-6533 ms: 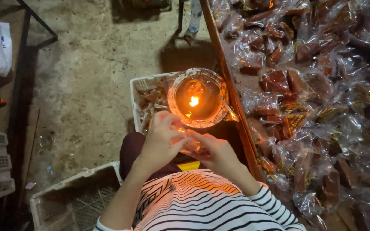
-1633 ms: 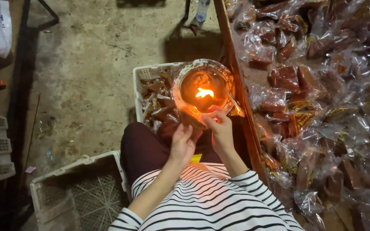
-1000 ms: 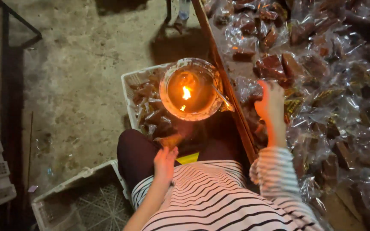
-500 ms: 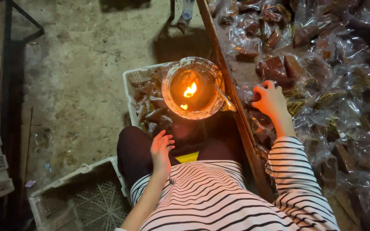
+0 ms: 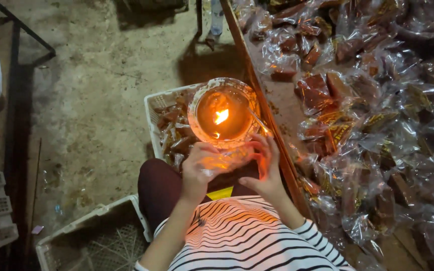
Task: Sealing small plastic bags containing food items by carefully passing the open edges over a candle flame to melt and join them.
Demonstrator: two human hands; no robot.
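Right hand (image 5: 266, 163) brought back from the heap of packets (image 5: 377, 125) on the table (image 5: 277, 100); a fresh clear packet (image 5: 222, 161) is now gripped between it and the left hand (image 5: 197, 170), both closed on its ends, just below the lamp flame (image 5: 221, 116), for sealing.

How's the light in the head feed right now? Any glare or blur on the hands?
Head view: dim overall, the flame in the glass bowl being the main light; it casts orange glow on the left hand and right hand; the clear packet between them glints and looks slightly blurred; wrapped pieces glare; floor corners fall dark.
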